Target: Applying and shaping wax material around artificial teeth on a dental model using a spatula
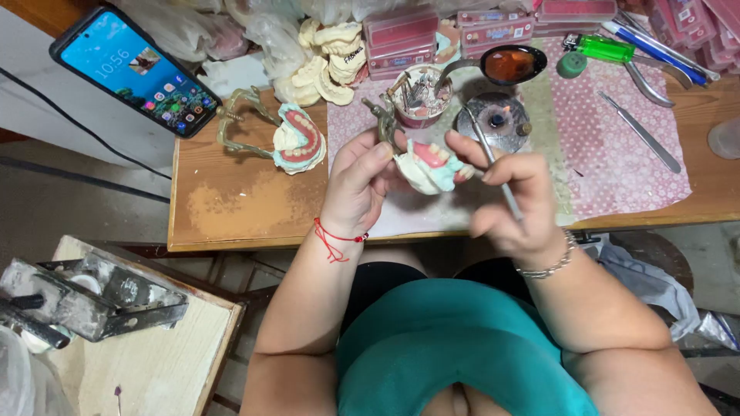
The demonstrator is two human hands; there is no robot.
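While the denture model (428,164) is gripped in the left hand (359,185), with thumb and fingers closed around its pale plaster base, a thin metal tool (497,173) is pinched pen-style between the fingers of the right hand (515,202). Both hands are held just above the near edge of the wooden table (231,208), and the model sits between them, its pink gum and row of teeth turned up toward the camera. The tool tip lies close to the right side of the model; whether it touches the wax cannot be told, as that hand is blurred. Judged from this pose, the work would be done best with the model kept steady against the left fingers and the tool moved in short, light strokes, so that no tooth is shifted. Just beyond the hands a small burner (497,119) is seen on a patterned cloth (617,162), with a cup of instruments (416,96) to its left. Farther left a second denture (299,140) is mounted on a metal frame, and a phone (135,71) lies at the far left corner.
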